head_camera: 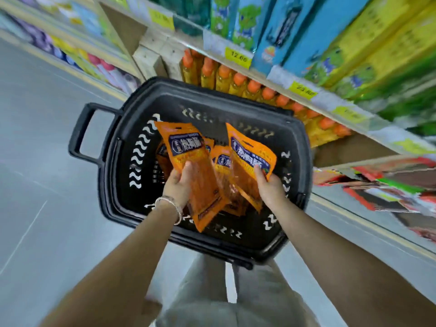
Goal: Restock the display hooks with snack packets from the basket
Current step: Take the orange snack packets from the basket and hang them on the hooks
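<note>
A black plastic basket [113, 147] stands on the floor in front of me, with several orange snack packets [221, 161] lying inside. My left hand [180, 182] grips one orange packet [188, 149] by its lower half, held above the basket. My right hand [269, 185] grips a second orange packet [247, 156] by its right edge, also above the basket. A bracelet circles my left wrist. No display hooks can be made out in this blurred view.
Shelving runs along the right: orange-capped bottles [236, 83] low down, blue and green boxes [271, 27] above, yellow price tags [238, 56] on the shelf edge. Red packets [377, 185] show at the far right. Grey floor [35, 185] lies to the left.
</note>
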`<state>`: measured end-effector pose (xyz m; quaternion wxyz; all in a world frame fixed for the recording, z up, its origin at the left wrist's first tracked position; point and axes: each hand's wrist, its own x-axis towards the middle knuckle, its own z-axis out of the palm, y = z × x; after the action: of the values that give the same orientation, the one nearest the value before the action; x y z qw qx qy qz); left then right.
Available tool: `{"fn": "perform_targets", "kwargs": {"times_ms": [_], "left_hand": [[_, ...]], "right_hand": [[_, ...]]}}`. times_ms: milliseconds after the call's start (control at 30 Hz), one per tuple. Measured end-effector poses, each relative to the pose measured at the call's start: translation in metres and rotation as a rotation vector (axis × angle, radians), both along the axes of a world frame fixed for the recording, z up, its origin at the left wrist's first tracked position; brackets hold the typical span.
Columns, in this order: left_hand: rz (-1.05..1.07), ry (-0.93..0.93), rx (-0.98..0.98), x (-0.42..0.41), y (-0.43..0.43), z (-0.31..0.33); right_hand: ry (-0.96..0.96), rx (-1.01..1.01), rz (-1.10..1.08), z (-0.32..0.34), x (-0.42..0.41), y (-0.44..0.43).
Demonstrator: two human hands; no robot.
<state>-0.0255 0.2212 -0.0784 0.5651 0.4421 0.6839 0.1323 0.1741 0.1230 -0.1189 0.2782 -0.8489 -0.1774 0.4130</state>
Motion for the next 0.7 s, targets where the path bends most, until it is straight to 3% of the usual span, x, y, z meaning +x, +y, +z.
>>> {"fn": "perform_targets", "kwargs": {"times_ms": [100, 267, 367, 700], "left_hand": [[-0.078, -0.073, 0.090, 0.008, -0.015, 0.042], [-0.123, -0.211, 0.285, 0.042, -0.060, 0.116], [-0.133, -0.294, 0.405, 0.077, -0.100, 0.160], [-0.308, -0.542, 0.591, 0.235, -0.235, 0.261]], "right_hand": [[-0.102, 0.219, 0.025, 0.056, 0.006, -0.024], [-0.228, 0.635, -0.112, 0.143, 0.029, -0.086], [-0.333, 0.785, -0.212, 0.185, 0.058, -0.142], [-0.651, 0.934, -0.471, 0.305, 0.203, -0.337]]}}
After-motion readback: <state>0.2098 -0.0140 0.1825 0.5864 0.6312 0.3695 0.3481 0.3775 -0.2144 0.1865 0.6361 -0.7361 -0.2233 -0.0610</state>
